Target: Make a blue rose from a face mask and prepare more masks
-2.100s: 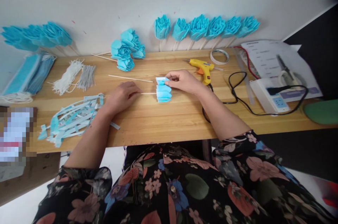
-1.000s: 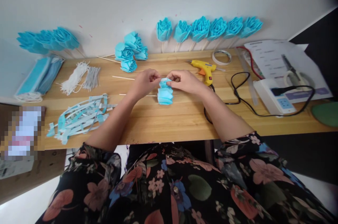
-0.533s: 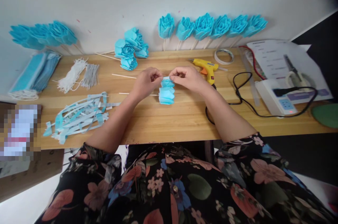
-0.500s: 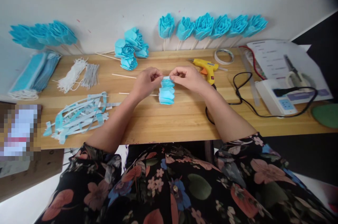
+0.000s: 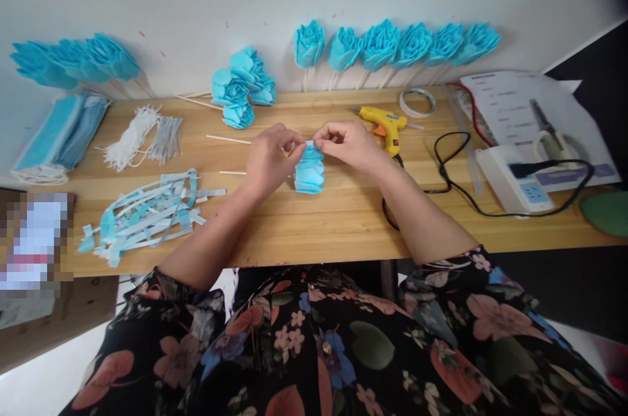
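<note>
My left hand (image 5: 275, 157) and my right hand (image 5: 349, 144) meet at the middle of the table, thumbs and forefingers pinched on the top edge of a light-blue fabric flower (image 5: 313, 153). Fingers hide part of that flower. Just below it, a second blue fabric flower (image 5: 309, 178) lies on its side. Two thin wooden sticks, an upper stick (image 5: 228, 139) and a lower stick (image 5: 232, 173), run out to the left from behind my left hand. Right of my right hand lies a yellow glue gun (image 5: 385, 123).
Finished blue flowers (image 5: 380, 44) lean along the wall; more flowers (image 5: 239, 90) lie behind my hands. Folded masks (image 5: 63, 128), white cords (image 5: 132, 138), grey wires (image 5: 167, 139) and cut strips (image 5: 147, 220) lie left. Tape (image 5: 417, 103), a power strip (image 5: 513, 180), a black cable (image 5: 444, 167) and scissors (image 5: 544, 128) are right.
My left hand has turned slightly and lowered, now covering more of the lower stick. Both hands keep their pinch on the flower's top edge. The view has shifted slightly.
</note>
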### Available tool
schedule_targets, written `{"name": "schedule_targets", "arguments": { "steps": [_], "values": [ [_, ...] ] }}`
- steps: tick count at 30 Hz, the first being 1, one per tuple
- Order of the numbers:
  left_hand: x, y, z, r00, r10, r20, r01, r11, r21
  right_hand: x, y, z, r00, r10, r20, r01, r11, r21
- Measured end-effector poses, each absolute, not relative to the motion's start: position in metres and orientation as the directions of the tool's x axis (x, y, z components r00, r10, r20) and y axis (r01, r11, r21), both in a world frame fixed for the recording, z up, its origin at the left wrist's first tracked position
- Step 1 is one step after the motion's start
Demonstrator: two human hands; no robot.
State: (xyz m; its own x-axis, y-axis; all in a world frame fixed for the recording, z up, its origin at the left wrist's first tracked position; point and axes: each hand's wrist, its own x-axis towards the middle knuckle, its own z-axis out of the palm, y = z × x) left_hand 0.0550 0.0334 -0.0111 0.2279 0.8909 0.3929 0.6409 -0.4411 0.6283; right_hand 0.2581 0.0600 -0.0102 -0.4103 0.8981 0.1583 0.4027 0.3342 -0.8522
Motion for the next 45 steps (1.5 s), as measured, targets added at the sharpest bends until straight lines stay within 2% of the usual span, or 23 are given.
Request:
{"name": "schedule_targets", "arguments": {
  "steps": [14, 45],
  "values": [
    [0.061, 0.0305, -0.013, 0.204, 0.919, 0.336, 0.733, -0.371, 0.571, 0.2549, 0.0557, -0.0088, -0.443, 0.886, 0.14, 0.419, 0.342, -0.841],
    [0.0625, 0.0296, -0.0151, 0.231, 0.919, 0.319, 0.745, -0.378, 0.549, 0.2519, 0.0547, -0.012, -0.445, 0.886, 0.128, 0.441, 0.341, -0.83]
  ]
}}
